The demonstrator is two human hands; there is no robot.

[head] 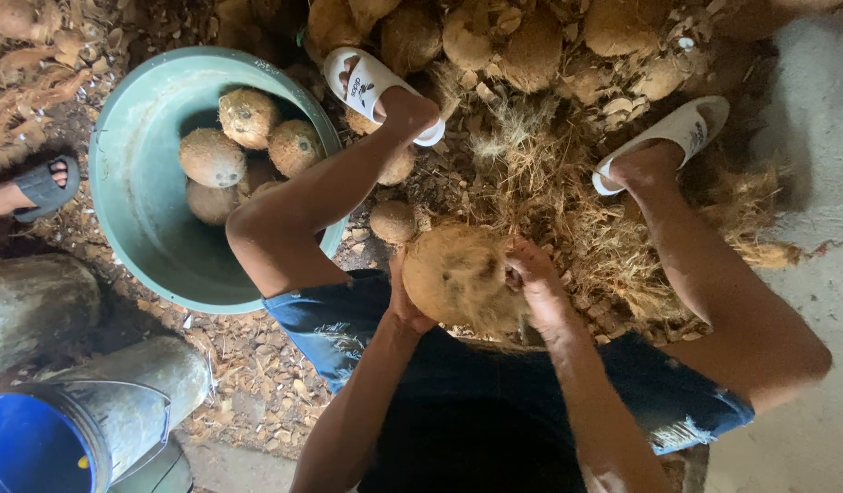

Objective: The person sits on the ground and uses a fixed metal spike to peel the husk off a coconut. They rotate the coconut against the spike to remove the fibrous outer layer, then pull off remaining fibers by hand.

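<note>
I hold a brown, fibrous coconut [453, 274] between my knees. My left hand [403, 306] cups its left side from below. My right hand [531, 278] grips its right side, fingers dug into the loose husk fibres. A smaller husked coconut [392, 221] lies on the ground just beyond the one I hold. My feet wear white slides [371, 87] [672, 132], planted among husk scraps.
A green plastic basin [143, 201] at the left holds several husked coconuts [248, 117]. A heap of coconuts [503, 41] lies ahead among dry husk [567, 210]. Another person's foot in a dark sandal [42, 187] shows far left. A blue bucket [33, 447] stands bottom left.
</note>
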